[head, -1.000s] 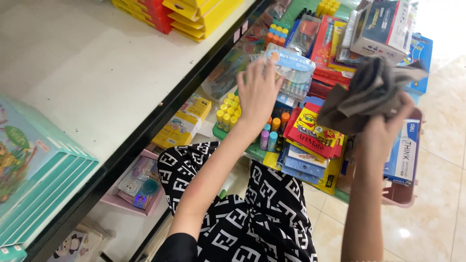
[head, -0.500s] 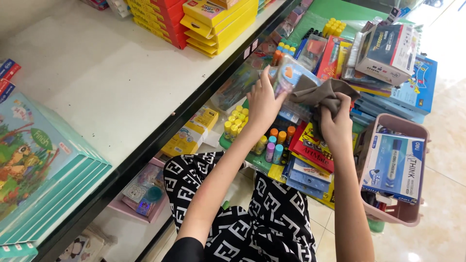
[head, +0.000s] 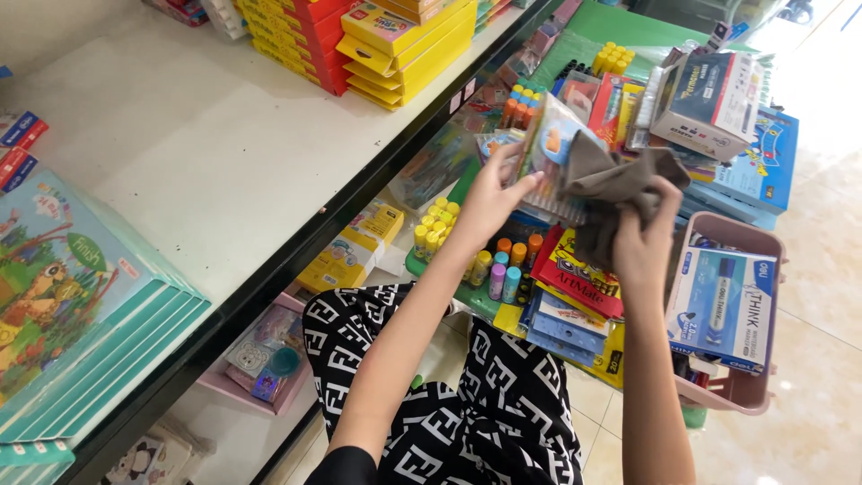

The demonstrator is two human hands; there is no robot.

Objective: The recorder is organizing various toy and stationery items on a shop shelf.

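Note:
My left hand (head: pixel 489 199) grips a clear plastic pack of coloured pens or crayons (head: pixel 549 151), held up at an angle above a low heap of stationery. My right hand (head: pixel 642 238) clutches a crumpled grey-brown cloth (head: pixel 611 189) that presses against the pack's right side. Both forearms reach forward over my lap, which is covered in black-and-white patterned fabric (head: pixel 485 413). Below the hands lie small glue sticks with coloured caps (head: pixel 503 265) and red and blue flat packs (head: pixel 575 287).
A white shelf (head: pixel 224 153) runs along the left, with teal picture books (head: pixel 72 305) and stacked red and yellow boxes (head: pixel 359 36). A pink basket (head: pixel 732 386) holding marker boxes stands at the right on the tiled floor. A lower shelf holds small yellow boxes (head: pixel 346 256).
My right hand has brought the cloth leftwards against the pack in my left hand. The view has shifted, with the shelf and boxes sliding down into the frame.

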